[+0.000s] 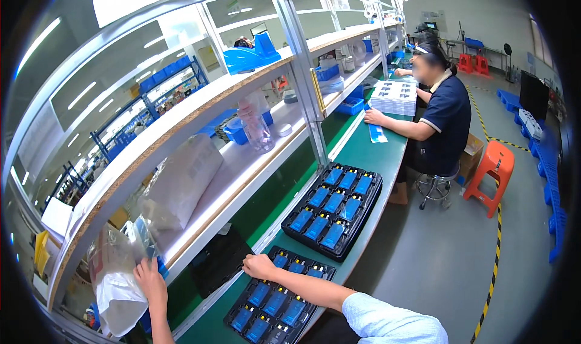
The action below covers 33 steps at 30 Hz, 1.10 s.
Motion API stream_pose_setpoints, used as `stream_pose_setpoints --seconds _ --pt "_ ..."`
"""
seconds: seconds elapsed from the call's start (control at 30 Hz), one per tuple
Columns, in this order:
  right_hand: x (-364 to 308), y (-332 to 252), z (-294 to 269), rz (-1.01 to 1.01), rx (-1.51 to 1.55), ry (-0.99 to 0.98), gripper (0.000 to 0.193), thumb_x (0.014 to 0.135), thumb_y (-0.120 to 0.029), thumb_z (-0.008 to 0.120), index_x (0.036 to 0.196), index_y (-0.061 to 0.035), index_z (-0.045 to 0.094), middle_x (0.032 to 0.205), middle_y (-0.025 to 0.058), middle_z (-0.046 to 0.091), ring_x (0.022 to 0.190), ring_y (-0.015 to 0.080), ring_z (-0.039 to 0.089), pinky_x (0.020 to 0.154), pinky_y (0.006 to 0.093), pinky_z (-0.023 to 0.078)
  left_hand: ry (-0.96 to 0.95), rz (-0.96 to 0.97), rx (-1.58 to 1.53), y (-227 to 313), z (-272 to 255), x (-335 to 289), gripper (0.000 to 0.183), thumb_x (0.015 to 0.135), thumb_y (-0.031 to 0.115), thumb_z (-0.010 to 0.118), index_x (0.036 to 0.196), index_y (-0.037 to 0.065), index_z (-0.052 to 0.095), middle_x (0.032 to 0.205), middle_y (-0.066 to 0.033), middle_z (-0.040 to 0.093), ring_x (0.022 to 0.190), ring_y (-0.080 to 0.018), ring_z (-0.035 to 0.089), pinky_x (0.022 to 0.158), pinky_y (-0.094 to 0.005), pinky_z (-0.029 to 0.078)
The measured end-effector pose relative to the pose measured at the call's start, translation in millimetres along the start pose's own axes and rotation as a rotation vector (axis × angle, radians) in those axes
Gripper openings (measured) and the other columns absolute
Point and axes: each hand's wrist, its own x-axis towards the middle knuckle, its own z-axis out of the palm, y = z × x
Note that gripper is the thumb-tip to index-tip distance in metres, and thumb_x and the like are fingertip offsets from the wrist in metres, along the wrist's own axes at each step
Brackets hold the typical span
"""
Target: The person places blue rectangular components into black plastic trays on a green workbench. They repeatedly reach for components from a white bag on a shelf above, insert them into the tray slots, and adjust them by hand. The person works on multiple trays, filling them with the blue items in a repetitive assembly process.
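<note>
My left hand [150, 280] reaches up to the lower shelf at the left, its fingers stretched out and apart against a clear plastic bag [112, 250]. Beside its fingertips stands a blue item [161, 268], partly hidden. My right hand [259, 265] is closed at the far left corner of the near black tray [330, 271]. Its fingers are curled under, and what they hold, if anything, is hidden. Blue rectangular parts [274, 303] with small yellow tabs fill most of the tray's pockets; a darker part [277, 334] lies in a near pocket.
A stack of black trays [363, 223] with similar blue parts stands farther along the green bench [387, 156]. Black sheeting [218, 262] lies under the shelf. A white bag [181, 180] and a clear jar [259, 135] are on the shelf. A co-worker [445, 111] sits beyond, near an orange stool [493, 171].
</note>
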Motion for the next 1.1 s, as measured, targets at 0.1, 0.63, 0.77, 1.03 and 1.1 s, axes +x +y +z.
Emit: stream_pose_setpoints --seconds 0.1,0.63,0.77,1.03,1.1 --pt "0 -2 3 -0.002 0.012 -0.001 0.027 0.082 -0.026 0.062 0.072 -0.0008 0.063 0.077 0.0144 0.061 0.068 0.0333 0.064 0.059 0.0443 0.052 -0.023 -0.003 0.050 9 -7 5 0.024 0.079 -0.001 0.059 0.102 -0.001 0.065 0.107 -0.0143 0.057 0.101 -0.0311 0.051 0.100 -0.0450 0.034" --pt "3 -5 7 -0.021 -0.012 -0.029 0.023 0.081 -0.022 0.057 0.070 -0.0026 0.065 0.078 0.0165 0.064 0.068 0.0342 0.066 0.059 0.0463 0.053 0.116 -0.186 -0.309 -15 10 8 0.014 0.068 0.000 0.072 0.074 0.003 0.060 0.079 -0.0096 0.061 0.081 -0.0290 0.058 0.081 -0.0392 0.043" --pt "4 -16 -8 0.040 -0.024 -0.081 0.025 0.084 -0.029 0.061 0.076 -0.0053 0.066 0.079 0.0161 0.066 0.073 0.0349 0.067 0.065 0.0470 0.054 0.013 -0.401 -0.677 -25 22 1 0.020 0.074 0.018 0.074 0.073 0.000 0.064 0.075 -0.0118 0.064 0.074 -0.0260 0.061 0.072 -0.0357 0.047" --pt "80 -121 -64 -0.079 0.415 0.091 0.024 0.086 -0.027 0.066 0.078 -0.0043 0.067 0.075 0.0114 0.061 0.070 0.0304 0.062 0.064 0.0396 0.049 0.076 -0.316 -0.428 -18 17 1 0.013 0.082 0.017 0.069 0.089 0.006 0.071 0.091 -0.0084 0.066 0.090 -0.0252 0.059 0.087 -0.0427 0.041" --pt "100 -147 -69 -0.091 0.400 -0.017 0.022 0.085 -0.024 0.061 0.081 -0.0033 0.067 0.082 0.0139 0.064 0.077 0.0340 0.063 0.068 0.0415 0.050 0.116 -0.248 -0.306 -14 11 -2 0.013 0.081 0.015 0.068 0.091 0.008 0.071 0.093 -0.0064 0.065 0.093 -0.0235 0.057 0.092 -0.0449 0.038"
